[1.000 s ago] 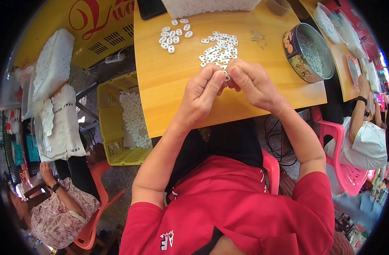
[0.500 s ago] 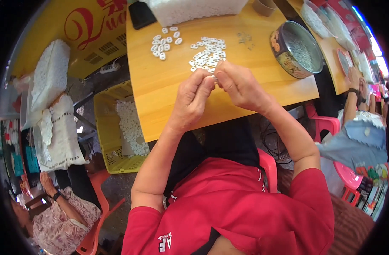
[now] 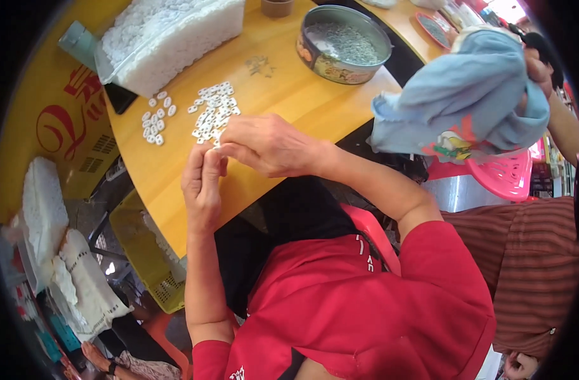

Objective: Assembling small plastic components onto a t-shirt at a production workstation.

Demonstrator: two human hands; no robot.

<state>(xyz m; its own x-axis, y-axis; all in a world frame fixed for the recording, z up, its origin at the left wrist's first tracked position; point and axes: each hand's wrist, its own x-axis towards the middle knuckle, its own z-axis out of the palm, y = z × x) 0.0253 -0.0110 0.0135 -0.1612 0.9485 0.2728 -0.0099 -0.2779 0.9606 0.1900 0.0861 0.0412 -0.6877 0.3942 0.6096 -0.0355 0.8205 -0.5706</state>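
Note:
Over the front part of the wooden table, my left hand and my right hand meet with fingers pinched together. A small white piece shows between their fingertips, mostly hidden by the fingers. Just beyond them lies a pile of small white rectangular pieces with holes. To its left is a looser group of white oval pieces with two holes each. A few tiny metal bits are scattered behind the pile.
A round tin with small metal parts stands at the table's back right. A clear bin of white pieces fills the back left, a brown cup beside it. A yellow crate sits below left. At right, a co-worker holds a light-blue cloth.
My view has swung to the right, so the table sits further left. My hands stay pinched together. At right, the co-worker's blue cloth is now raised and closer.

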